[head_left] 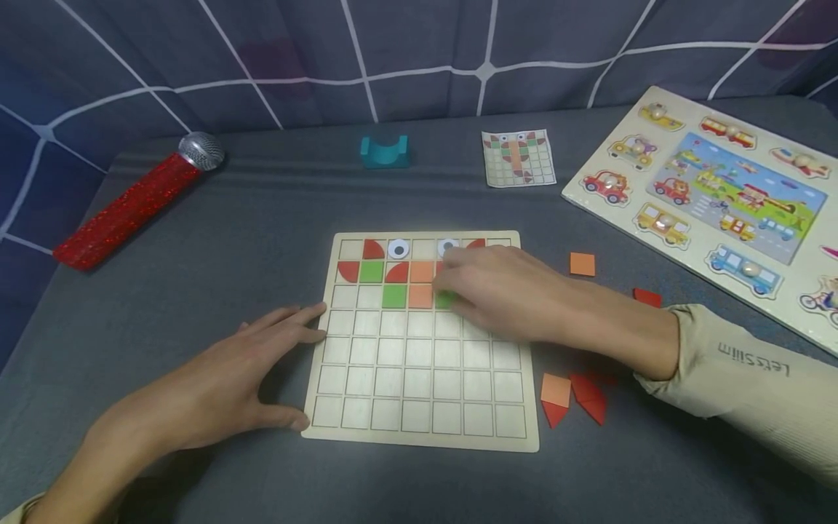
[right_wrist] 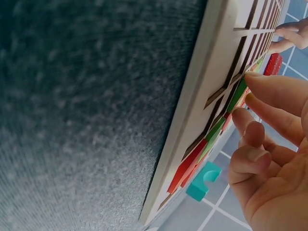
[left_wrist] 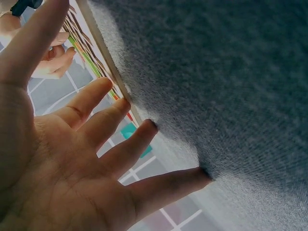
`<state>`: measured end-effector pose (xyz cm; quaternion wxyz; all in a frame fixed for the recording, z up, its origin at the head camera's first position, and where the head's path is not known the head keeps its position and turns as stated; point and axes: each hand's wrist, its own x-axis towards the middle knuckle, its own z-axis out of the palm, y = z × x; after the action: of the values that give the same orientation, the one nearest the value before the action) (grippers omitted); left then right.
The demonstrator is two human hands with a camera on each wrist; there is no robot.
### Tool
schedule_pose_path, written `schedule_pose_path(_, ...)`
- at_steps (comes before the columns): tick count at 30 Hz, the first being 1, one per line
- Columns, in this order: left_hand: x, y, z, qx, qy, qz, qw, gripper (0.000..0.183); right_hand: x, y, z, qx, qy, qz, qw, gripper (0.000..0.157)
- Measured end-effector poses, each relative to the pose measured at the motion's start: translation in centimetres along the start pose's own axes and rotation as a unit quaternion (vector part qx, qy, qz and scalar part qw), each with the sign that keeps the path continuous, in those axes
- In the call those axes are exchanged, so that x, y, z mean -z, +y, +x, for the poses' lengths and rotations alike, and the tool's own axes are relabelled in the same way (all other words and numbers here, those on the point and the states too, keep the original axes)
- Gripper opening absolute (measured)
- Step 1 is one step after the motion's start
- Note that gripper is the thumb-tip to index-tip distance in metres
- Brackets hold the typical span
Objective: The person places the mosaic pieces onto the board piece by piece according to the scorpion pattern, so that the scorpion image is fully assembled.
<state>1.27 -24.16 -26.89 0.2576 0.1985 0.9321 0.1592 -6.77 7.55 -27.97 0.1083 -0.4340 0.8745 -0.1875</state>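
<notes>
A wooden grid board (head_left: 419, 378) lies flat on the grey table, with coloured tiles and two eye pieces in its upper rows. My left hand (head_left: 262, 364) spreads along the board's left edge; its fingertips and thumb touch the rim. Over the third row, my right hand (head_left: 504, 291) has its thumb and fingertips at a green square tile (right_wrist: 237, 95), which sits at its cell. Another green tile (head_left: 394, 296) and an orange tile (head_left: 420, 296) lie to its left in that row. My right hand partly covers the right eye piece (head_left: 448, 247).
Loose orange (head_left: 556, 390) and red tiles (head_left: 589, 397) lie right of the board. A small pattern card (head_left: 517, 159) and a teal holder (head_left: 385, 153) are behind it. A red microphone (head_left: 131, 211) lies at left, a vehicle puzzle (head_left: 713, 189) at right.
</notes>
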Motion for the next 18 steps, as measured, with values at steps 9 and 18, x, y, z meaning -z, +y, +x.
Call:
schedule_pose_path(9, -0.03, 0.18, 0.05, 0.010, -0.003, 0.003, 0.9999, 0.092, 0.02, -0.04, -0.02, -0.003, -0.006, 0.005, 1.000, 0.018)
schedule_pose_path(18, -0.05, 0.28, -0.06, 0.009, -0.001, -0.001, 1.0000, 0.092, -0.03, -0.03, -0.41, 0.003, -0.001, 0.009, 1.000, 0.018)
